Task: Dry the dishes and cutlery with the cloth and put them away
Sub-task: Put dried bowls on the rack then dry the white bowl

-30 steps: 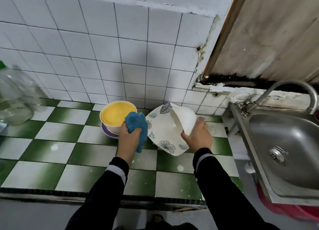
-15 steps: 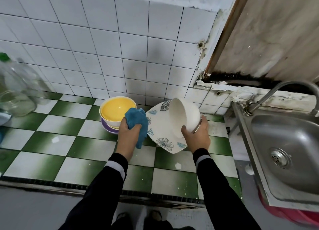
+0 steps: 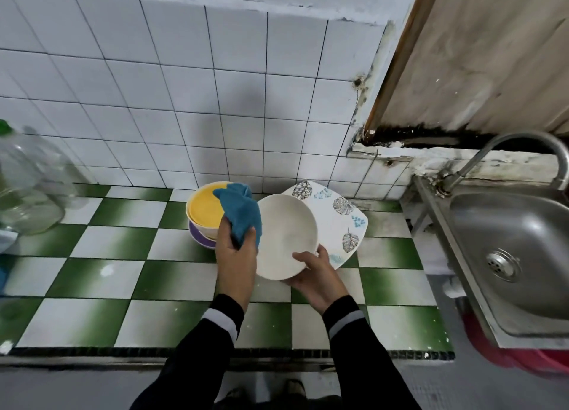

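The right hand grips the near rim of one white bowl, tilted open-side up above the counter, while the left hand is closed around one blue cloth touching the bowl's left edge. Beyond them sit one leaf-patterned plate on the right and, on the left, one yellow bowl stacked on a purple dish.

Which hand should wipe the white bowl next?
Probably the left hand: it already grips the blue cloth beside the white bowl, while the right hand holds that bowl's rim.

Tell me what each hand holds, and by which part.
Left hand grips the bunched cloth; right hand holds the white bowl by its near rim.
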Demonstrator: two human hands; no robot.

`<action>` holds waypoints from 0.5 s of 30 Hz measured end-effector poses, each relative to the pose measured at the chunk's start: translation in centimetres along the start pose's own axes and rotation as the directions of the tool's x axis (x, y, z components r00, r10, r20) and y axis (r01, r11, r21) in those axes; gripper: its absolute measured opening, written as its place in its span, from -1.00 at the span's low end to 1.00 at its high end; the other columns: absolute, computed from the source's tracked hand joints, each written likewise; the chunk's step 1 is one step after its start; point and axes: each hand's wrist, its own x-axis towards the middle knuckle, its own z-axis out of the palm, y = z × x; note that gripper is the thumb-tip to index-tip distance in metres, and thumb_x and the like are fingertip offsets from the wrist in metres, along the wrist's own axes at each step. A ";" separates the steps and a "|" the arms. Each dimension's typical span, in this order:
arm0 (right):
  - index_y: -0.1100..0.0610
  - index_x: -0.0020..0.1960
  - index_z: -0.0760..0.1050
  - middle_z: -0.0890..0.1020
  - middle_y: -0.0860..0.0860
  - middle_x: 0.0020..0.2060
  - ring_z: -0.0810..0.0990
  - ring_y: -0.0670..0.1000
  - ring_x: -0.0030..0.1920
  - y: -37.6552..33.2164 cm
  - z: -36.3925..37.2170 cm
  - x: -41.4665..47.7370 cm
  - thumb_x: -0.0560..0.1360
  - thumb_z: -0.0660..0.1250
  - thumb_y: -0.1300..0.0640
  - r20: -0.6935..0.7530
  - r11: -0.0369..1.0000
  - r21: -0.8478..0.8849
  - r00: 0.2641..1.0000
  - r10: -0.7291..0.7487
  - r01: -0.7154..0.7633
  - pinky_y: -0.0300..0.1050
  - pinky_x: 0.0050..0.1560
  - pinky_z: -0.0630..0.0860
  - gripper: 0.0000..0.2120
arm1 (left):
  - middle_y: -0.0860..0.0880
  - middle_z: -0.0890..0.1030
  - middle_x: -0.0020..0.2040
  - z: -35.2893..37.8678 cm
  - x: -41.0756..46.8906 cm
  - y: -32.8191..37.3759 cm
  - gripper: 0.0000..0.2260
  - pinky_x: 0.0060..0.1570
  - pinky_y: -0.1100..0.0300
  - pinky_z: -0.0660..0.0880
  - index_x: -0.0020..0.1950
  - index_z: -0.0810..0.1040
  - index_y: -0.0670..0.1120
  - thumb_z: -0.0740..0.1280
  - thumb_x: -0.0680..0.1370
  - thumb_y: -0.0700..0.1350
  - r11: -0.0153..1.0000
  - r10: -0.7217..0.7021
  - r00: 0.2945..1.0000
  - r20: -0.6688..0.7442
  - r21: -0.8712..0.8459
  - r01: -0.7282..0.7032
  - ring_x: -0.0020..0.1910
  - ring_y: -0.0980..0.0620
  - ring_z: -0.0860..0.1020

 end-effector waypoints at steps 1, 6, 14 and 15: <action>0.05 0.43 0.26 0.44 0.22 0.35 0.45 0.34 0.30 0.5 0.5 -0.2 0.49 0.32 0.36 0.028 1.000 0.003 1.000 0.008 -0.008 0.33 0.05 0.57 -0.42 | -0.04 0.60 0.15 -0.4 0.0 -0.3 -0.66 0.14 0.15 0.54 0.31 0.47 -0.01 0.28 0.60 -0.32 0.985 0.119 0.993 -0.023 0.129 -0.115 0.13 -0.04 0.57; -0.03 0.48 0.25 0.40 0.23 0.43 0.36 0.36 0.43 1.7 1.7 -0.3 0.36 0.44 0.27 0.205 0.998 0.051 0.978 0.022 -0.033 0.42 0.11 0.50 -0.24 | -0.19 0.54 0.25 -3.0 2.0 -3.0 -0.50 0.38 -0.01 0.36 0.37 0.52 -0.06 0.29 0.45 -0.38 0.473 0.338 0.813 0.475 0.661 -0.583 0.27 -0.20 0.46; -0.10 0.45 0.27 0.46 0.27 0.36 0.53 0.30 0.25 1.4 1.7 -0.5 0.38 0.49 0.29 0.214 0.992 0.071 0.970 -0.119 0.106 0.35 0.07 0.53 -0.25 | -0.05 0.51 0.37 -2.7 0.8 -2.7 -0.62 0.37 0.17 0.24 0.43 0.42 -0.02 0.22 0.60 -0.06 0.327 -0.236 0.778 0.582 0.802 -0.500 0.35 -0.07 0.42; -0.08 0.45 0.27 0.45 0.29 0.35 0.51 0.32 0.27 1.6 1.8 -0.4 0.33 0.58 0.21 0.196 0.991 0.095 0.974 -0.108 0.091 0.37 0.10 0.52 -0.19 | -0.05 0.55 0.30 -2.3 0.6 -1.9 -0.66 0.28 0.15 0.34 0.38 0.46 0.00 0.20 0.61 -0.04 0.397 -0.284 0.765 0.578 0.797 -0.455 0.28 -0.07 0.47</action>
